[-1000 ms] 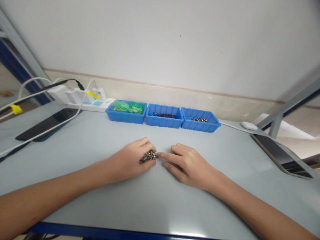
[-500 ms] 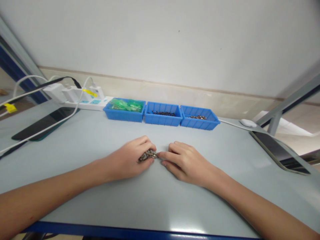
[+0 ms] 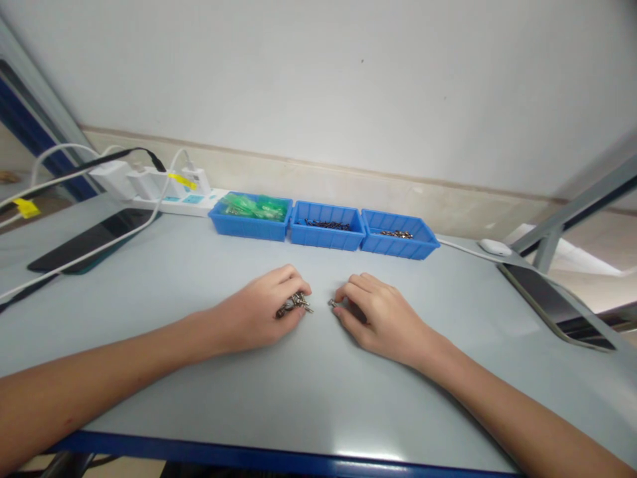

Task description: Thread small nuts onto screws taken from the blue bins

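Observation:
My left hand (image 3: 266, 309) rests on the grey tabletop, its fingers curled round a small pile of metal screws (image 3: 296, 302). Several of them poke out between thumb and forefinger. Across a short gap, my right hand (image 3: 375, 312) pinches a small silvery metal piece (image 3: 332, 303), which looks like a screw, between thumb and index finger. Its other fingers are curled in. Behind the hands stands a row of blue bins: the left bin (image 3: 249, 227) holds green plastic bags, the middle bin (image 3: 324, 238) dark screws, the right bin (image 3: 401, 245) small brassy metal parts.
A white power strip (image 3: 186, 207) with plugged-in chargers and cables lies at the back left. One dark phone (image 3: 94, 239) lies at the left, another phone (image 3: 552, 302) at the right. Near the latter is a white earbud case (image 3: 494, 247). A wall closes the back.
My right hand has drawn away to the right from the pile in my left hand, with a small metal piece now between its fingertips. My left hand has stayed nearly in place.

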Demonstrator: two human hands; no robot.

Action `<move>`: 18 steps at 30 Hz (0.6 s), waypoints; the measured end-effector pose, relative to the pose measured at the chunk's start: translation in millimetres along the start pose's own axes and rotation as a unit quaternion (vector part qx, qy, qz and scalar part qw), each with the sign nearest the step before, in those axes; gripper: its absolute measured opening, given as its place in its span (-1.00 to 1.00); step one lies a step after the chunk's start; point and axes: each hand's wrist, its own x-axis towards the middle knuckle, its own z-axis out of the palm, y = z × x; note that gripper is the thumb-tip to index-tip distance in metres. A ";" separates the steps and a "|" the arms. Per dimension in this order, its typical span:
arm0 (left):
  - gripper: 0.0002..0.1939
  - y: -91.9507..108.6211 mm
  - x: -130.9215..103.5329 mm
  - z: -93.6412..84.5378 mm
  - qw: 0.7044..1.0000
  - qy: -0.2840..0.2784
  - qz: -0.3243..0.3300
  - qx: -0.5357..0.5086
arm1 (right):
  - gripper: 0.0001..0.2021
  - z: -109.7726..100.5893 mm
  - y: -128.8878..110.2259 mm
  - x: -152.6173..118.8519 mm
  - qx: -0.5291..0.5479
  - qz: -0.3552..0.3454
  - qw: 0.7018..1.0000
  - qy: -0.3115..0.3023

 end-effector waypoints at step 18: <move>-0.72 1.2 0.9 0.6 1.000 0.013 -0.012 0.005 | -0.91 6.7 3.7 0.9 0.055 -0.013 0.998 0.030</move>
